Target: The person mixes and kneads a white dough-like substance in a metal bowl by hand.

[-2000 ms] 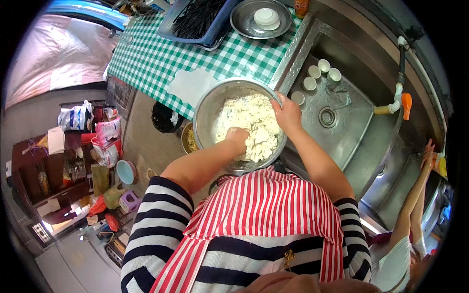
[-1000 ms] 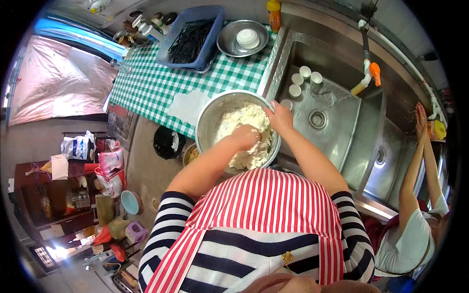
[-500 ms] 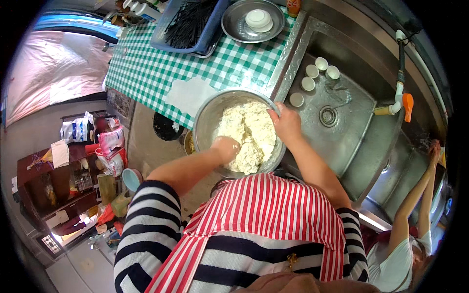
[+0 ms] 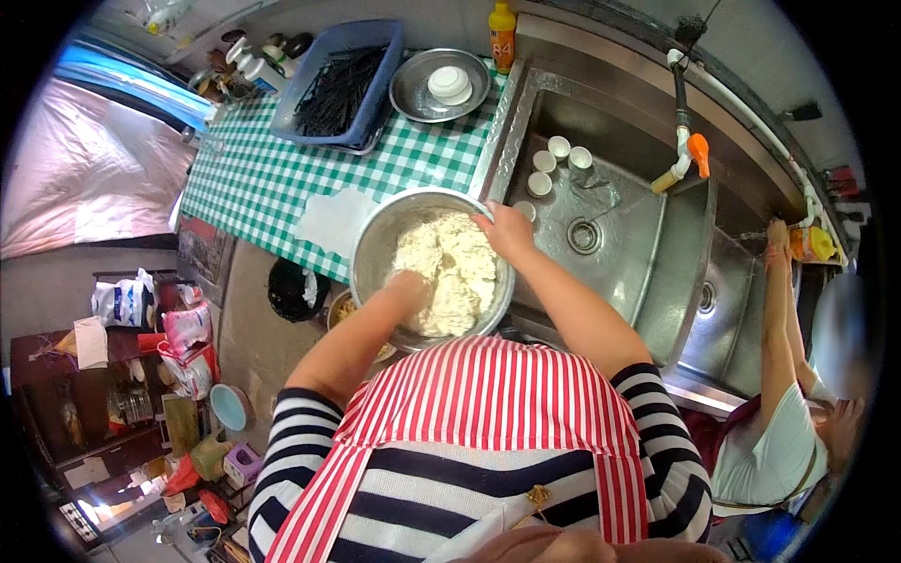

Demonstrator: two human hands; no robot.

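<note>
A big metal mixing bowl (image 4: 369,246) holds a pale, lumpy mass of dough (image 4: 460,281) and sits at the near edge of the counter, against my apron. My right hand (image 4: 508,232) is closed on the bowl's right rim, thumb over the edge. Down inside the bowl, my left hand (image 4: 405,293) presses into the left side of the dough. Its fingers are sunk in the dough and blurred, so their shape is hidden.
A sheet of white paper (image 4: 333,222) lies on the green checked cloth (image 4: 244,188). Behind are a blue basket (image 4: 385,70) of black strips and a metal dish (image 4: 408,92). White cups (image 4: 540,183) stand in the sink (image 4: 629,281). Another person's arms (image 4: 777,319) reach over the second basin.
My view has tilted up, showing more of the wall and the other person. My left hand has shifted a little within the dough; my right hand keeps its hold on the rim.
</note>
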